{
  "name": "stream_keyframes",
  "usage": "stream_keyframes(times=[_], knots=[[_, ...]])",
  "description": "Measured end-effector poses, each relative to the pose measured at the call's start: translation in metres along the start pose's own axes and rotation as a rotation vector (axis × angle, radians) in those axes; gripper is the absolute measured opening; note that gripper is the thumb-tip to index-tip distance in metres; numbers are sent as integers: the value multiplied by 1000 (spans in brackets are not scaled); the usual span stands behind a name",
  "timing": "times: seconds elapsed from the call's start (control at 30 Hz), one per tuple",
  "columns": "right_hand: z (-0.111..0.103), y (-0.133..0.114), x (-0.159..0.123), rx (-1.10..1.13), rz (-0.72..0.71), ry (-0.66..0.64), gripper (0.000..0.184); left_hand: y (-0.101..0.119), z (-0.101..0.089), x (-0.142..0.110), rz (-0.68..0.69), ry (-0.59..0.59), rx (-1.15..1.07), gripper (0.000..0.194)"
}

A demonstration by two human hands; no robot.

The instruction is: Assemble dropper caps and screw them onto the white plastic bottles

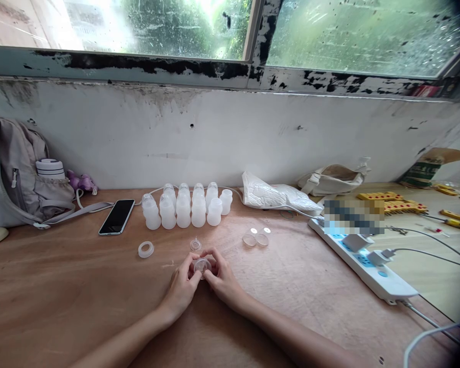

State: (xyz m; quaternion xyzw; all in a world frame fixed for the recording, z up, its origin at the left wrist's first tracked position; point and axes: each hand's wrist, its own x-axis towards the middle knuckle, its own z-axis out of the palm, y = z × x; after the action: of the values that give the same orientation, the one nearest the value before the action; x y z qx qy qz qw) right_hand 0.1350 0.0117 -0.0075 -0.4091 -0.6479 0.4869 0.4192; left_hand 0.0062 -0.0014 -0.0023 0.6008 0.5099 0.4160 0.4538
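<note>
My left hand [184, 278] and my right hand [223, 278] meet low over the wooden table, fingers curled round a clear domed bottle cap [202, 265]. Both thumbs press at its near side. Whether another part sits inside the cap, I cannot tell. Just beyond my fingertips a clear silicone nipple [195, 244] rests on the wood. A white ring collar [145, 249] lies to the left of it. On the right are two clear round caps [256, 237] side by side. Behind these stand several frosted white baby bottles [183, 212] in two rows, most topped with clear caps.
A phone [117, 217] lies left of the bottles, near a grey backpack [19, 168]. Behind on the right are a white plastic bag [276, 194] and a beige pouch [333, 179]. A power strip [368, 266] with plugs and cables runs along the right side.
</note>
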Motion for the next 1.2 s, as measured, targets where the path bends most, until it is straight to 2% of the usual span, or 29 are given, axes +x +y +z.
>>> stream_keyframes(times=[0.27,0.6,1.0,1.2], knots=[[-2,2,-1,38,20,0,17,-1,0,-1,-12,-6,-77,22],[-2,5,0,5,32,-15,24,-5,0,-2,-14,1,-12,22],[-2,3,1,-34,-3,-11,21,-7,1,-1,14,18,-4,23],[-3,4,0,-30,16,26,17,-1,0,-2,1,21,-10,27]])
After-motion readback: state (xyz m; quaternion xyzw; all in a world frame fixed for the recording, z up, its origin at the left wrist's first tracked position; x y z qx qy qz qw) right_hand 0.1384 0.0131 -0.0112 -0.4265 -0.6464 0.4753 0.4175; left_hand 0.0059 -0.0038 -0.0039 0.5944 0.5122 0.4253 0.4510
